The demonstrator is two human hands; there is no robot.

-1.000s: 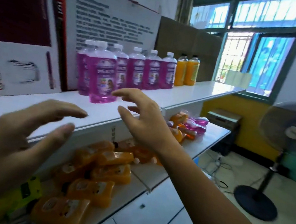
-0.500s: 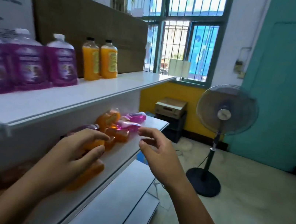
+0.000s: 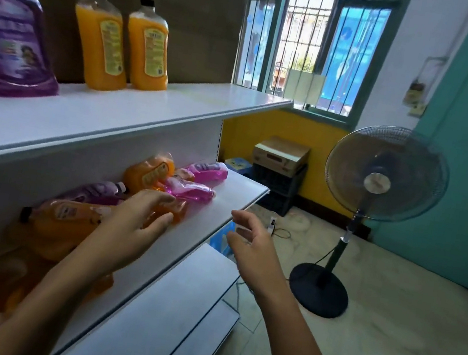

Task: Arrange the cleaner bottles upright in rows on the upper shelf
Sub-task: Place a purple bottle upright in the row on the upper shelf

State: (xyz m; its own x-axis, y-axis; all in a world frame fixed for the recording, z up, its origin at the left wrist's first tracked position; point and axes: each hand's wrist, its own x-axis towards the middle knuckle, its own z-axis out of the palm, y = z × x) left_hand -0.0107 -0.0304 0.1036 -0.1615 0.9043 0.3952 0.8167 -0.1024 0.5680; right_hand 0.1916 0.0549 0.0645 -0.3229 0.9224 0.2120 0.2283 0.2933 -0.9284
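Observation:
On the upper shelf [image 3: 151, 109] two orange bottles [image 3: 125, 40] stand upright next to a purple bottle [image 3: 12, 41] at the left edge. Below, on the middle shelf [image 3: 222, 203], orange bottles [image 3: 64, 218], a purple bottle [image 3: 92, 191] and pink bottles [image 3: 193, 191] lie on their sides. My left hand [image 3: 137, 220] reaches over the lying orange bottles with fingers spread, holding nothing. My right hand [image 3: 249, 244] hovers off the shelf's front edge, fingers loosely curved and empty.
A standing fan [image 3: 379, 182] is on the floor to the right, with a cable beside it. Boxes and a crate [image 3: 280, 160] sit under the barred window. A brown cardboard sheet [image 3: 191, 11] backs the upper shelf. A lower white shelf [image 3: 168, 314] juts out below.
The view has swung right and closer to the shelves. My left hand has moved forward over the lying orange bottles; my right hand stays beside the middle shelf's edge.

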